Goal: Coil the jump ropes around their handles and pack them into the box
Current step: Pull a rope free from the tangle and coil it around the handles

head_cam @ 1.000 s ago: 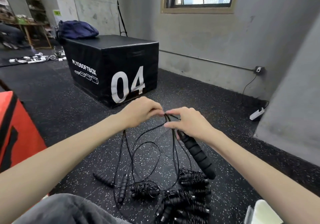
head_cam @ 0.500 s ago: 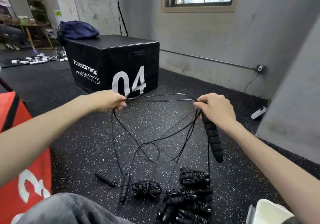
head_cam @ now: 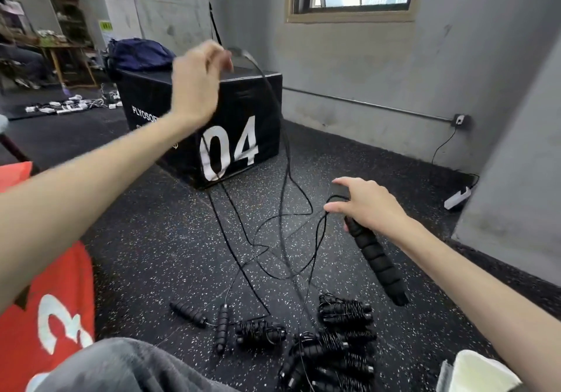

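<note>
The jump rope point(head_cam: 285, 179) is hanging in loose black loops between the two raised hands and trailing down to the speckled floor point(head_cam: 158, 233). The left hand point(head_cam: 197, 85) is lifted high at the far left and smeared by motion blur; its fingers are curling round the cord, though exactly how they are pinching it is hard to make out. The right hand point(head_cam: 368, 206) is gripping the top of a ribbed black handle point(head_cam: 378, 262), thumb and forefinger sticking out, while the handle's upper end is hiding under the palm. Two loose handles point(head_cam: 206, 320) are lying near the left, and coiled ropes point(head_cam: 331, 346) are piling up nearer, partly cut off by the bottom edge. A black "04" plyo box point(head_cam: 243, 136) is sitting behind
</note>
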